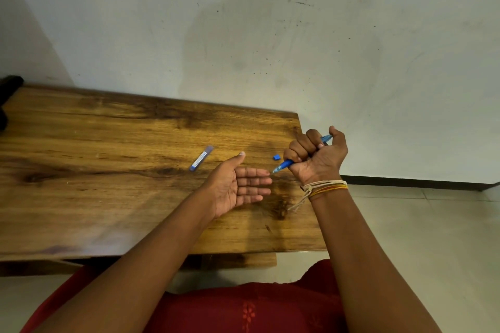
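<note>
At the far left edge a dark object (8, 97) is poking into view, too cut off to identify. The wooden bench (108, 143) is carrying the loose pieces.

A slim blue lead case (201, 158) is lying flat and slanted on it, just beyond the left hand and apart from it. It is probably serving as the supply for a refill, set within easy reach.

The left hand (238, 186) is hovering palm up over the bench, fingers straight and together, thumb lifted, holding nothing. It is acting like a small tray under the pencil's tip, likely to catch whatever is coming out or to test the point.

Between the two hands a small blue cap (276, 157) is sitting on the bench, near the right knuckles but not touching them. I judge it is the pencil's end piece, parked there so the barrel is open.

The blue mechanical pencil (284, 165) is being held off the bench at a tilt. Its fine tip is pointing down-left at the left fingertips, just short of them, and its back end is sticking out by the thumb.

The right hand (318, 157) is wrapping the pencil in a full fist, all fingers curled round the barrel and the thumb up near the top end. That grip is suiting pressing or shaking rather than writing. Threads (324, 187) are circling that wrist.
</note>
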A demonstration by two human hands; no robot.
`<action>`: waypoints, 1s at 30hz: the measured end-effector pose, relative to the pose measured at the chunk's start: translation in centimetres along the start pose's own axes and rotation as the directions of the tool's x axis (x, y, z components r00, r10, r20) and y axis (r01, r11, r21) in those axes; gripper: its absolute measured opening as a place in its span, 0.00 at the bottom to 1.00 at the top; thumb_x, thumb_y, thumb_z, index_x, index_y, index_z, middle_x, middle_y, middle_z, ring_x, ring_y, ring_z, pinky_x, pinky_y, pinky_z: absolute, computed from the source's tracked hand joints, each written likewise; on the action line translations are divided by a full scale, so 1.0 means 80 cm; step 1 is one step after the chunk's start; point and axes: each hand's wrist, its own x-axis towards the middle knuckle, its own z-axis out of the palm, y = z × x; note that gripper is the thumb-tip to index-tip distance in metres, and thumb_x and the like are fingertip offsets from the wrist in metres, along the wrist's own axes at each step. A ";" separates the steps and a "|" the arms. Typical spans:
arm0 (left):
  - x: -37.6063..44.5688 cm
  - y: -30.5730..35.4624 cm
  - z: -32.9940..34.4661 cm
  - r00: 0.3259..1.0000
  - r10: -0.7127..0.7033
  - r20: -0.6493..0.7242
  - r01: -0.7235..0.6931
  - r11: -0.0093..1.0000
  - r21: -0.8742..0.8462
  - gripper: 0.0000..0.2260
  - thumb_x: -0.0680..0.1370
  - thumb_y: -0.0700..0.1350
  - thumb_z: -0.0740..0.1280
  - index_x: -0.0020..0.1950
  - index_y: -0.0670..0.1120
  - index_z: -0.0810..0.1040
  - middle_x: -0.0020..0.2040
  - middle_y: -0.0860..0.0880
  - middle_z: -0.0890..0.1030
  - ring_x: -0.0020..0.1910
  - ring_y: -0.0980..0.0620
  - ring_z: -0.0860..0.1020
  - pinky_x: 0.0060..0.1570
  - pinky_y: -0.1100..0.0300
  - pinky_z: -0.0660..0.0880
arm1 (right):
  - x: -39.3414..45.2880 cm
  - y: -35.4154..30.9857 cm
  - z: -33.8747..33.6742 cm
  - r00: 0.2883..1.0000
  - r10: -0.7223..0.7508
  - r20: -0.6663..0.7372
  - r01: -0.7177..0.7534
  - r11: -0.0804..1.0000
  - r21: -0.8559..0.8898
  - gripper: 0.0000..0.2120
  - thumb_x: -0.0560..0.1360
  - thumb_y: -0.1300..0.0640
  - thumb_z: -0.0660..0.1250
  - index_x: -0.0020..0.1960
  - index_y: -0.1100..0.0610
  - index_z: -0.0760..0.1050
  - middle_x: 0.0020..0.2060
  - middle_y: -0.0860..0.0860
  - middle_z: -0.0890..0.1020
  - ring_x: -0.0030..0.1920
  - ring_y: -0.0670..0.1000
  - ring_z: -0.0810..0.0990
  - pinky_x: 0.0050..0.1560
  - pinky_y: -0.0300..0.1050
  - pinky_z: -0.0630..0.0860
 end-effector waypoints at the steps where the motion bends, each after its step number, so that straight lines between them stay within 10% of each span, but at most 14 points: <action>1: 0.000 0.000 0.000 1.000 0.002 0.000 -0.002 1.000 0.002 0.28 0.81 0.59 0.53 0.51 0.37 0.83 0.50 0.38 0.85 0.44 0.44 0.85 0.40 0.56 0.81 | 0.000 0.000 0.000 1.000 -0.003 -0.001 0.003 1.000 -0.001 0.26 0.73 0.41 0.53 0.22 0.53 0.58 0.17 0.47 0.57 0.24 0.47 0.50 0.27 0.37 0.51; 30: -0.005 0.000 0.005 1.000 0.004 -0.010 -0.004 1.000 0.017 0.28 0.81 0.58 0.53 0.52 0.37 0.82 0.50 0.39 0.84 0.44 0.44 0.84 0.41 0.57 0.80 | 0.000 -0.002 -0.001 0.999 0.031 -0.019 -0.032 0.998 -0.049 0.27 0.73 0.38 0.52 0.22 0.53 0.57 0.18 0.47 0.57 0.24 0.48 0.50 0.27 0.39 0.50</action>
